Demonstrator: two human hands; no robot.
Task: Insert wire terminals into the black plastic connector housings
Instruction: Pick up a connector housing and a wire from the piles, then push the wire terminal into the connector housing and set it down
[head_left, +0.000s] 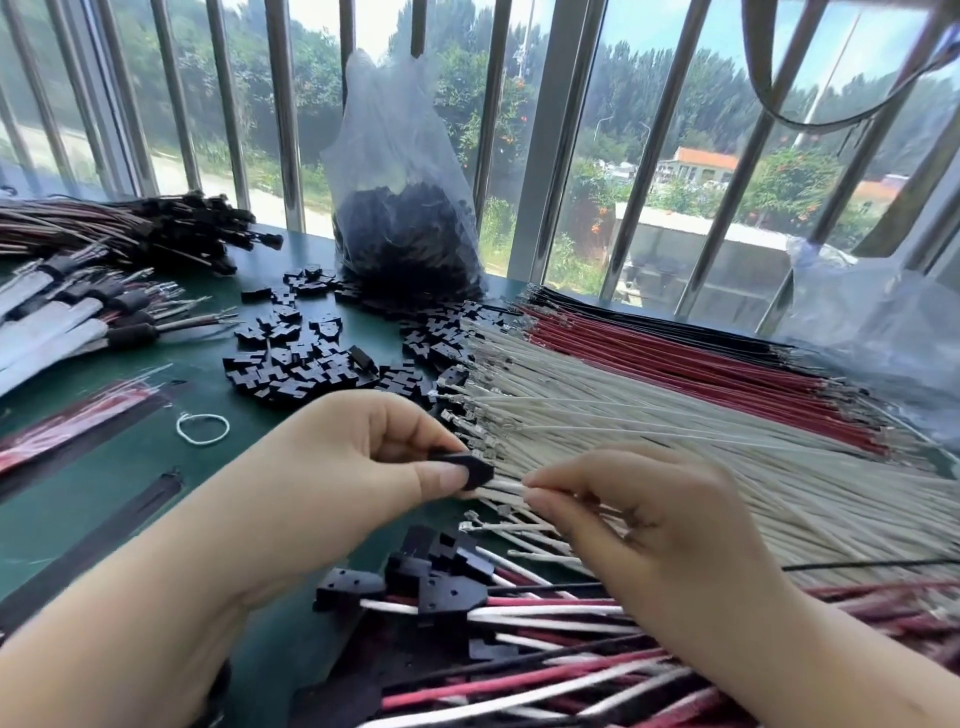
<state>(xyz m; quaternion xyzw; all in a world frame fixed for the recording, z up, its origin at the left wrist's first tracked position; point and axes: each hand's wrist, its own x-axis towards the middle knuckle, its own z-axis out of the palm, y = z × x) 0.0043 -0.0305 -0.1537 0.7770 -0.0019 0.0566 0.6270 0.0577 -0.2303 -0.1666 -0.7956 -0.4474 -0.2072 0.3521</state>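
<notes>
Left hand (358, 457) pinches a housing (470, 467) between thumb and fingers, above the white wire pile (675, 457); right hand (639, 525) pinches a white wire (501, 486) just behind it, end at the housing's rear. Judgement — keep the wire straight, grip close, push till it seats. No readable markings.

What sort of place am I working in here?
Probably a small wire-harness assembly bench by a barred window: sorted rows of white wires, loose black housings, and a bag of more housings on the green table.
</notes>
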